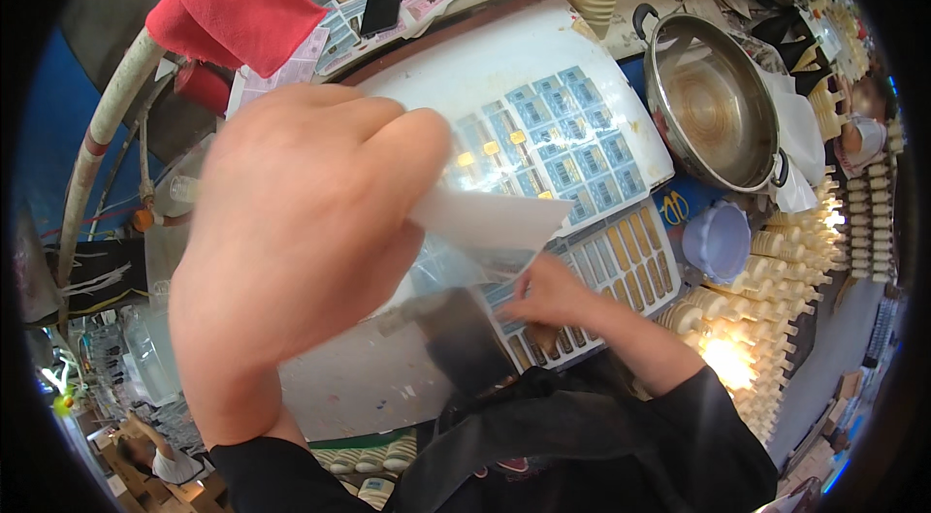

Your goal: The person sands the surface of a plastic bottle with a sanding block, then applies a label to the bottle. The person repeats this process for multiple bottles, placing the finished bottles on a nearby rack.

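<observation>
Raised close in front of me, my left hand (310,193) is closed with its knuckles up. It pinches one edge of a thin whitish sheet (509,222), which hangs out to the right over the table. Lower right, my right hand (553,292) has bent fingers close together beside a white compartment tray (593,254); whatever they hold is too small to make out. Narrow gold and grey strips lie in the tray. Beyond it, rows of blue labels (587,149) with gold patches rest on the white board (514,57). The left hand hides part of the board.
A steel two-handled pan (713,106) stands right of the board, above a pale lilac bowl (718,241). Many cream bottle-shaped pieces (756,309) crowd the right side. A red cloth (238,4) hangs on a pipe at upper left. A phone (381,7) lies on papers behind.
</observation>
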Tool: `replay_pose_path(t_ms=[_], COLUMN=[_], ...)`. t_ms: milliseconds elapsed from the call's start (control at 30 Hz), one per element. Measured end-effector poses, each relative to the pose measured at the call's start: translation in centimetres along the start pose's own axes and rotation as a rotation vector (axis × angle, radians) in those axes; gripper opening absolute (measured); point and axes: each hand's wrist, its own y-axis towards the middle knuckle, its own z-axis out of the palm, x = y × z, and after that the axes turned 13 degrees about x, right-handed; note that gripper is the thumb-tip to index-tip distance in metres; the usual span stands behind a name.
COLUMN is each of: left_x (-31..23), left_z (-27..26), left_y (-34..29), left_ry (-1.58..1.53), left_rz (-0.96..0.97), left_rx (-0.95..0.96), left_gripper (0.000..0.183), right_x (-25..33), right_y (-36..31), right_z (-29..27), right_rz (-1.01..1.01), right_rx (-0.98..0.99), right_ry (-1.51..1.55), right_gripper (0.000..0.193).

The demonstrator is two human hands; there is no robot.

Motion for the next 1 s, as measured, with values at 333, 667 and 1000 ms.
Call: replay_pose_path(t_ms=[333,667,1000], left_x=[-2.3,5.1,3.2], left_z=[-6.5,9.4,24.9], left_y=[-8.3,-12.6,-4.2], left_ry=[-0.246,-1.511,-1.718], left_rz=[-0.409,-0.729,-1.092], left_rx=[-0.364,-0.549,-0.249], left_gripper=[0.038,0.036,0.047], right_x=[2.6,7.4,1.4], right_y=[6.0,-3.3,6.3], right_z=[4.8,-20.2,-24.9], right_rz=[-0.26,-0.026,0.444], right_rx=[-0.379,-0.505,-0.258], right_ry=[0.344,-0.659,-1.116], right_gripper=[0.053,0.019,0.019])
